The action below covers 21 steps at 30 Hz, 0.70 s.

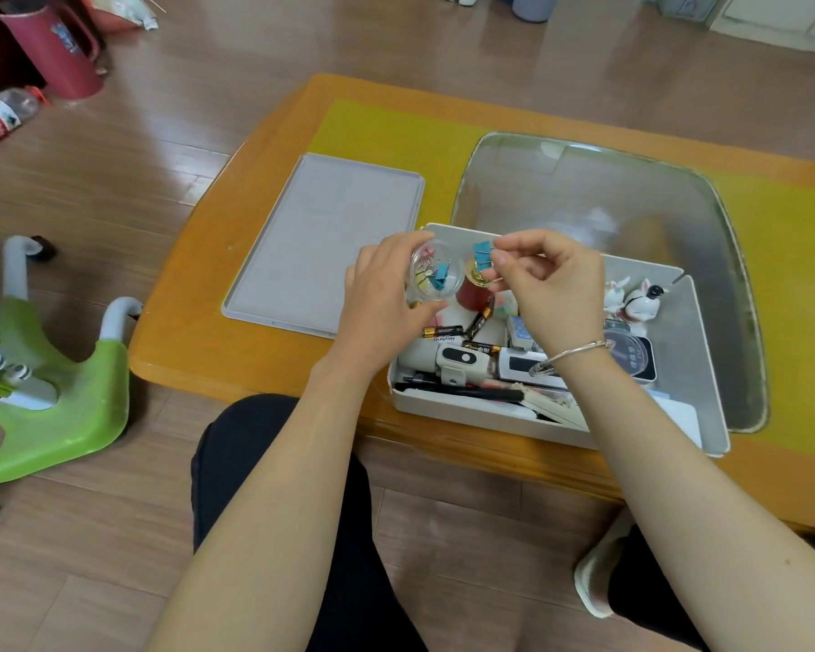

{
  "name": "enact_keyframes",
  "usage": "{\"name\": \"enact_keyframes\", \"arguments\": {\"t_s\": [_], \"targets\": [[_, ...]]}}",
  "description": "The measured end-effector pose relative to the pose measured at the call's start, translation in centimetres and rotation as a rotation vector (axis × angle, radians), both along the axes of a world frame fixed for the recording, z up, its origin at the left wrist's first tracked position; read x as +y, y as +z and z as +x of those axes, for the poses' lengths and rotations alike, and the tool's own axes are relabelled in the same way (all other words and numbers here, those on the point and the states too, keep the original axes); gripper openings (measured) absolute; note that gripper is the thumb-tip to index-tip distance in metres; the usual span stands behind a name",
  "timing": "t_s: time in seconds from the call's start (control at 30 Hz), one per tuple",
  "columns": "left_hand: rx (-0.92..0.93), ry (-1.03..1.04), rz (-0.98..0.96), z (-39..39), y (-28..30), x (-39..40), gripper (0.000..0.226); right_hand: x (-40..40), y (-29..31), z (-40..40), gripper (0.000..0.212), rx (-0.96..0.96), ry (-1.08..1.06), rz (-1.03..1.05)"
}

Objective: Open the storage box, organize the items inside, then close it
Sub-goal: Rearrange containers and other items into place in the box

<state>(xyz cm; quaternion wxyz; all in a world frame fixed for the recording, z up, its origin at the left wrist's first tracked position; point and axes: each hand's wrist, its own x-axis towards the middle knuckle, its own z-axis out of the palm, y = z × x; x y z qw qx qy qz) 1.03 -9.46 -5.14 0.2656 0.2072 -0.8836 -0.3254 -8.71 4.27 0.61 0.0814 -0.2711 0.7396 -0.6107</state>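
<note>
Clear clip tub [431,271] gripped by left hand [381,297]; right hand [549,280] pinches blue clip [482,254].

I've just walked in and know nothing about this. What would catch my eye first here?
Probably the two hands meeting over the open white storage box: the left hand holds a small clear tub of coloured clips, and the right hand pinches a blue binder clip beside it. The box's grey lid lies flat on the orange table, to the box's left.
</note>
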Motion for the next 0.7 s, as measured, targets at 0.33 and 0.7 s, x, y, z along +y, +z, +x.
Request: {"name": "enact_keyframes", "arguments": {"t_s": [0.33, 0.7], "targets": [[-0.017, -0.052, 0.078, 0.1, 0.5, 0.3, 0.072, -0.5, -0.3, 0.4, 0.019, 0.145, 0.003, 0.135], [0.002, -0.088, 0.028, 0.1, 0.5, 0.4, 0.063, -1.5, -0.8, 1.4, 0.013, 0.539, 0.048, 0.321]]}}
